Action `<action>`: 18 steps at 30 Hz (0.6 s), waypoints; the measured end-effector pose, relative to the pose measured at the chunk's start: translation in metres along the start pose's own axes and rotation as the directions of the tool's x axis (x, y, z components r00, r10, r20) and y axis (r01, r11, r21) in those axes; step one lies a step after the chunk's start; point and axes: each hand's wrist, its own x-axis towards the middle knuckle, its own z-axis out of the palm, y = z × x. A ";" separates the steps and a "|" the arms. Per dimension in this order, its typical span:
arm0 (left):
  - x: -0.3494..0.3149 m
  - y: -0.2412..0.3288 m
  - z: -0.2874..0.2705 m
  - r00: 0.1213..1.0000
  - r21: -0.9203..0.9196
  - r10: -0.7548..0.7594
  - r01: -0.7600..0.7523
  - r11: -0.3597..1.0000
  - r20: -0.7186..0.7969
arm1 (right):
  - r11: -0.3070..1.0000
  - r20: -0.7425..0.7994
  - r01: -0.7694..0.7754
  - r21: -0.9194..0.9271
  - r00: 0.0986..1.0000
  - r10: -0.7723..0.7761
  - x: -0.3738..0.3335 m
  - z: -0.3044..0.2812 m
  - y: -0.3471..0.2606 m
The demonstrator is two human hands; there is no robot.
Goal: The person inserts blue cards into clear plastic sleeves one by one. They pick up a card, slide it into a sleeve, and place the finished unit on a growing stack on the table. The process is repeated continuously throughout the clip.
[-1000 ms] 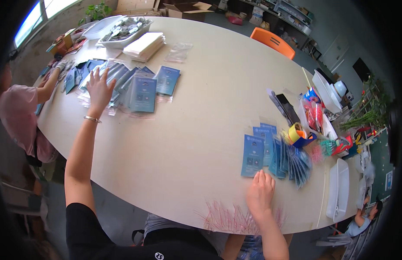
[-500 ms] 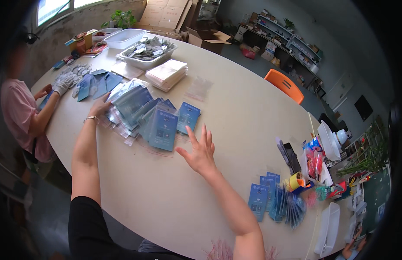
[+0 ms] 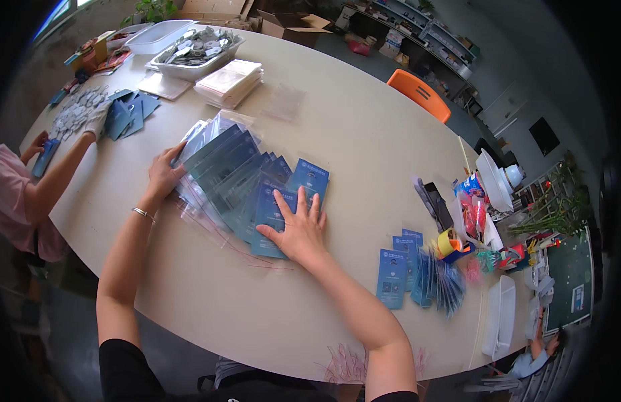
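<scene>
A fanned spread of blue cards in clear plastic sleeves (image 3: 233, 175) lies on the cream oval table (image 3: 364, 127). My left hand (image 3: 162, 175) rests on the spread's left edge, fingers touching the sleeves. My right hand (image 3: 298, 226) lies flat, fingers apart, on the right end of the spread, pressing the nearest blue card (image 3: 276, 213). A second, smaller fan of blue cards (image 3: 418, 276) lies to the right, untouched.
Another person (image 3: 29, 194) works at the far left with blue cards (image 3: 126, 110). A stack of clear sleeves (image 3: 230, 82) and a tray of small parts (image 3: 193, 47) stand at the back. Tape rolls and clutter (image 3: 471, 228) crowd the right edge; an orange chair (image 3: 418, 94) stands behind.
The view has swung left onto the big spread. My right hand has come down flat on the cards; the left hand stays at the spread's left edge.
</scene>
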 end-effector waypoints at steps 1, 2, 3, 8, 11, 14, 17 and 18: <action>-0.009 0.016 0.007 1.000 -0.005 0.012 -0.012 1.000 0.006 | 1.000 -0.020 -0.012 -0.004 1.000 0.012 -0.017 -0.003 0.012; -0.017 0.030 0.013 1.000 -0.008 0.027 -0.026 1.000 0.011 | 1.000 -0.022 -0.025 0.003 0.999 0.026 -0.032 -0.007 0.021; -0.026 0.040 0.020 0.999 -0.011 0.040 -0.040 0.999 0.017 | 0.999 -0.022 -0.040 0.005 0.999 0.040 -0.046 -0.009 0.029; -0.059 0.085 0.036 1.000 -0.039 0.001 -0.002 0.999 -0.028 | 0.979 -0.155 -0.057 0.194 0.984 0.088 -0.093 -0.018 0.068; -0.064 0.096 0.027 0.951 -0.056 0.053 -0.073 0.996 -0.305 | 0.998 -0.295 -0.055 -0.015 0.954 0.048 -0.108 -0.026 0.108; -0.091 0.168 -0.002 0.750 0.116 0.419 -0.423 0.899 -0.513 | 0.946 -0.281 -0.178 -0.270 0.954 0.100 -0.129 -0.030 0.167; -0.141 0.239 -0.004 0.607 -0.059 0.785 -0.794 0.605 -0.123 | 0.945 -0.289 -0.245 -0.218 0.941 0.178 -0.148 -0.035 0.197; -0.157 0.258 0.009 0.542 -0.156 0.840 -0.827 0.540 0.037 | 0.947 -0.295 -0.252 -0.201 0.937 0.187 -0.155 -0.040 0.205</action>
